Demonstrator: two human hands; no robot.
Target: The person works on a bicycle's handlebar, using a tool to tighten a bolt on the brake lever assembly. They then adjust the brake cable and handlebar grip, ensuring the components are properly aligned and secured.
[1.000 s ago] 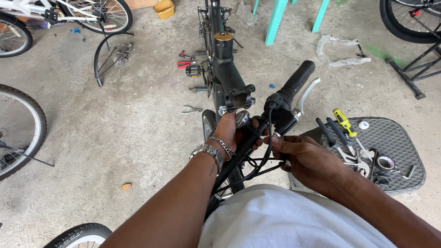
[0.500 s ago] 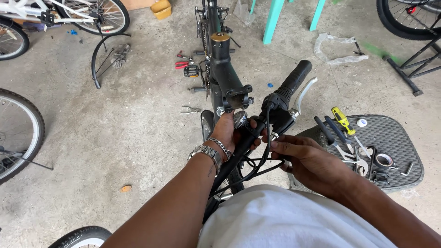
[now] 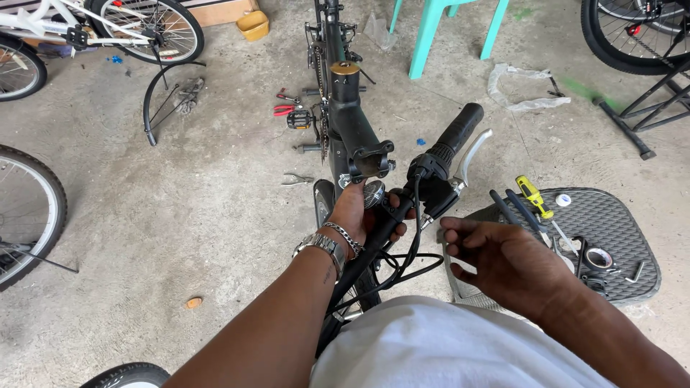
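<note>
Black handlebar (image 3: pixel 402 208) sits loose beside the stem (image 3: pixel 359 136), not clamped. It angles from near-left up to far-right, with a rubber grip (image 3: pixel 458 133) at the far end, a silver brake lever (image 3: pixel 471 154) beside that, and black cables (image 3: pixel 402 262) looping below. Left hand (image 3: pixel 359 215) is clenched around the bar's near section, just under the stem clamp. Right hand (image 3: pixel 503 255) is released, fingers half-curled, holding nothing, just near-right of the lever mount. Screwdriver (image 3: pixel 533 195) lies on grey mat (image 3: pixel 625 244), far right.
</note>
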